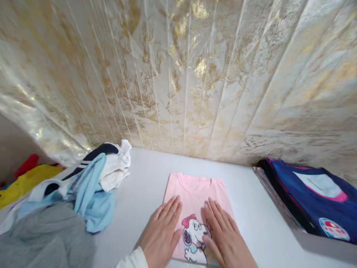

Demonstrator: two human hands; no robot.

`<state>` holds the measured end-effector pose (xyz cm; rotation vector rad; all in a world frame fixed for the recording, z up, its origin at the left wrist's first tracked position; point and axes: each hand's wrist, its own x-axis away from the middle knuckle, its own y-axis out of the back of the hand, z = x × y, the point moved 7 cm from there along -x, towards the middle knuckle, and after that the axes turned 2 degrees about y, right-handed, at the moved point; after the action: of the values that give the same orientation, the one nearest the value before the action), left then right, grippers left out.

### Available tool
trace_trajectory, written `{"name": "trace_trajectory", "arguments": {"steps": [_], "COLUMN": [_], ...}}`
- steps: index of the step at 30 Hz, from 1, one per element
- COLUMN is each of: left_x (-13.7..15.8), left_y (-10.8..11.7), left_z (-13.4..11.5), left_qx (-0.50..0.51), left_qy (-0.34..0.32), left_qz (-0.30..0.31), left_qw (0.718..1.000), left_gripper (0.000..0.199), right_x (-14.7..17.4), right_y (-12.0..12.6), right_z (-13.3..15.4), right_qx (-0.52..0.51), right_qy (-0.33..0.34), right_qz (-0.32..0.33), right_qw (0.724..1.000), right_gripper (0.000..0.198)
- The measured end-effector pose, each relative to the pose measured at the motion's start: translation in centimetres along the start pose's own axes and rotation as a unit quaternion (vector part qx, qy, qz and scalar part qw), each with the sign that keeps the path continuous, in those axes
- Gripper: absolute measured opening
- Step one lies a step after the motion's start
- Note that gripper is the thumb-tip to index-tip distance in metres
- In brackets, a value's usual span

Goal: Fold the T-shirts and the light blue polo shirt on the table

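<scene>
A pink T-shirt (195, 199) with a cartoon dog print lies folded into a neat rectangle on the white table (145, 175), its neckline toward the wall. My left hand (164, 230) rests flat on the shirt's left side, fingers stretched out and pointing away from me. On the right side of the print, my right hand (224, 232) presses flat too, its thumb near the dog's face. Neither hand grips anything. Part of the shirt's lower edge is hidden by my hands.
At the left is a rumpled heap of clothes: a grey garment (47, 238), a light blue one (93, 201), white ones and a yellow one (30, 182). A stack of folded clothes (301, 197), dark blue on top, stands right. A gold-patterned curtain (178, 82) hangs behind.
</scene>
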<state>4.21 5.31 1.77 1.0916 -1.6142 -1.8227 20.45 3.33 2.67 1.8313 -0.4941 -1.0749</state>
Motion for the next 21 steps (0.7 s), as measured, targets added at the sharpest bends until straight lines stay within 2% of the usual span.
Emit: {"name": "trace_trajectory", "arguments": {"steps": [5,10,13,15,18,21], "left_x": [-0.2,0.3,1.4,2.2,2.9,1.5], "left_y": [0.7,0.3,0.7,1.0,1.3,2.0], "left_z": [0.2,0.4,0.5,0.6,0.7,-0.1], "left_qx": [0.006,-0.032,-0.058,-0.075,-0.079,-0.035], "left_qy": [0.005,-0.01,-0.036,-0.054,-0.075,-0.101], "left_qz": [-0.006,-0.008,-0.037,-0.046,-0.044,-0.04], "left_qw": [1.0,0.999,0.997,0.995,0.993,0.993], "left_gripper": [0.052,0.056,0.061,0.063,0.064,0.065], "right_x": [0.6,0.6,1.6,2.6,3.5,2.8], "right_y": [-0.6,-0.6,-1.7,-2.8,-3.7,-2.5], "right_z": [-0.2,0.3,1.5,2.1,1.5,-1.5], "right_qx": [-0.01,-0.002,0.002,-0.005,-0.072,-0.19], "right_qy": [-0.021,-0.028,-0.011,-0.007,-0.026,-0.069], "right_qz": [0.018,-0.003,-0.024,-0.031,-0.005,0.044], "right_qw": [1.0,1.0,1.0,0.999,0.997,0.978], "right_gripper": [0.074,0.075,0.078,0.072,0.06,0.058]}}
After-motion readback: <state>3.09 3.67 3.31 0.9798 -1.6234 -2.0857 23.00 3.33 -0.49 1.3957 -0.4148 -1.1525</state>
